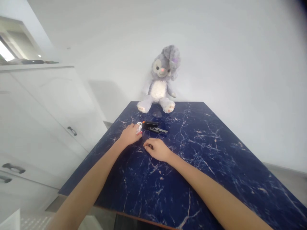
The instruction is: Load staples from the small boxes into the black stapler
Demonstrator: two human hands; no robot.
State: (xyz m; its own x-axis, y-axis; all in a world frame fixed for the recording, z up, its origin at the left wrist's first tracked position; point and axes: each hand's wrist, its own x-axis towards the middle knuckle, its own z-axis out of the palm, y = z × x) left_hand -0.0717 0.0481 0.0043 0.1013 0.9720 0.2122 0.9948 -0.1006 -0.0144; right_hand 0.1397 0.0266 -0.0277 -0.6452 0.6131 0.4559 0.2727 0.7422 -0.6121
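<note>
On the blue marbled table (187, 153), a black stapler (151, 124) lies with its jaws apart and its silver staple tray pointing right. At its left end is a small white and red box (139, 127), partly covered by my left hand (130, 134). The fingers of that hand are closed at the box. My right hand (157, 149) rests on the table just in front of the stapler, apart from it. Its fingers are curled in towards the thumb, and whatever they may hold is hidden.
A grey plush rabbit (159, 83) sits at the table's back edge against the white wall (227, 57). White cabinets (43, 105) with dark handles stand along the left side. The table's front edge runs below my forearms.
</note>
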